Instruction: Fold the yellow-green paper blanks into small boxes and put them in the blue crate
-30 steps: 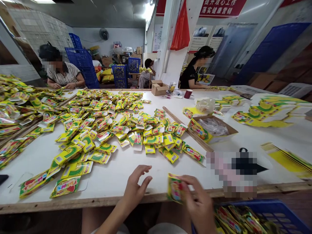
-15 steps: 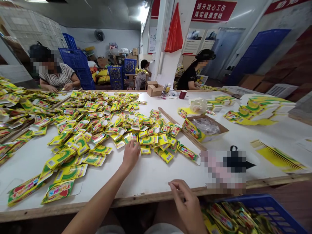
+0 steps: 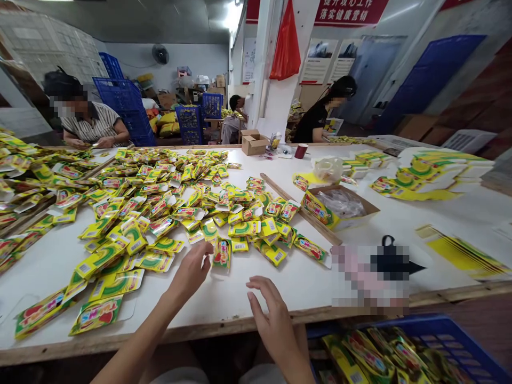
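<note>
My left hand (image 3: 193, 271) pinches a small yellow-green printed box (image 3: 222, 253) by its left side, just above the white tabletop. The box is held roughly upright, its colourful lettering facing me. To its right and nearer the table's front edge is my right hand (image 3: 272, 314), its thumb and fingers apart and nothing between them. Beyond both hands spreads a large loose heap of the same small boxes (image 3: 160, 205), many with white end flaps sticking out.
A wooden strip (image 3: 304, 210) divides the tabletop (image 3: 248, 293). Right of it stands an open carton (image 3: 360, 213) holding clear plastic. A blue crate (image 3: 460, 341) of boxes sits below the front edge. Flat yellow cartons (image 3: 460, 250) lie at right. Co-workers sit across the table.
My left hand has drawn back from the heap with a small box in its fingers. My right hand has moved left and forward over the table, opening wider.
</note>
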`<action>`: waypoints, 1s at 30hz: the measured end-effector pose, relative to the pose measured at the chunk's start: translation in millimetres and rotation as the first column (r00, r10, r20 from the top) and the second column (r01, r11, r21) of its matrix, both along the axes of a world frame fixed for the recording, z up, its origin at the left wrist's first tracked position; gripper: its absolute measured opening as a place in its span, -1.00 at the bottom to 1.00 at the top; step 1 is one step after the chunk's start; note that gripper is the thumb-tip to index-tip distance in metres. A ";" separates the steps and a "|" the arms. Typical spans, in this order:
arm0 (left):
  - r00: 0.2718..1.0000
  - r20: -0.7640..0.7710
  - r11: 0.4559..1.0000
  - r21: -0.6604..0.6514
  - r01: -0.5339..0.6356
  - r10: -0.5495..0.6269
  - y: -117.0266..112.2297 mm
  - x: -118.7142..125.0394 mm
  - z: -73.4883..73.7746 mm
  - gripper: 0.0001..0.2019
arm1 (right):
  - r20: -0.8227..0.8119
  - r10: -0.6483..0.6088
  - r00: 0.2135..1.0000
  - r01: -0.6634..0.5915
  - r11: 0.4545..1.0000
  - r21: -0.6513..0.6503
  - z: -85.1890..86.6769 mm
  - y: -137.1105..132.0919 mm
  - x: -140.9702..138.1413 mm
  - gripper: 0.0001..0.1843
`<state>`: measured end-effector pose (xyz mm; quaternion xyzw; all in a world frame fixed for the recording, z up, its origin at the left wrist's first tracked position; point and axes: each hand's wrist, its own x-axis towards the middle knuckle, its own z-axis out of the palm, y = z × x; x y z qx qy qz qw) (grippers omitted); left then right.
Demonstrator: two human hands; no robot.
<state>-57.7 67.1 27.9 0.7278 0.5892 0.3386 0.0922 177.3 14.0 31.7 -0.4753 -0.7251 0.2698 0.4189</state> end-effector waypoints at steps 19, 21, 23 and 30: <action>0.781 0.597 0.979 -0.182 -0.092 0.184 -21.7 31.1 -25.4 -0.79 | -0.173 0.208 0.963 -0.235 0.960 -0.150 -13.1 12.3 -35.6 -0.68; 0.799 0.585 0.988 -0.141 -0.070 0.140 -28.0 27.4 -10.4 -0.83 | -0.093 0.139 0.986 -0.144 0.988 -0.053 -7.3 11.9 -32.6 -0.70; 0.835 0.548 0.994 -0.106 0.020 0.042 -34.9 25.6 7.9 -0.85 | -0.016 0.072 0.997 -0.072 0.997 0.041 -2.2 13.7 -29.6 -0.69; 0.762 0.648 0.977 -0.157 0.146 -0.010 -43.6 35.7 34.6 -0.82 | -0.249 0.156 0.956 -0.190 0.975 -0.119 -10.1 10.2 -36.1 -0.84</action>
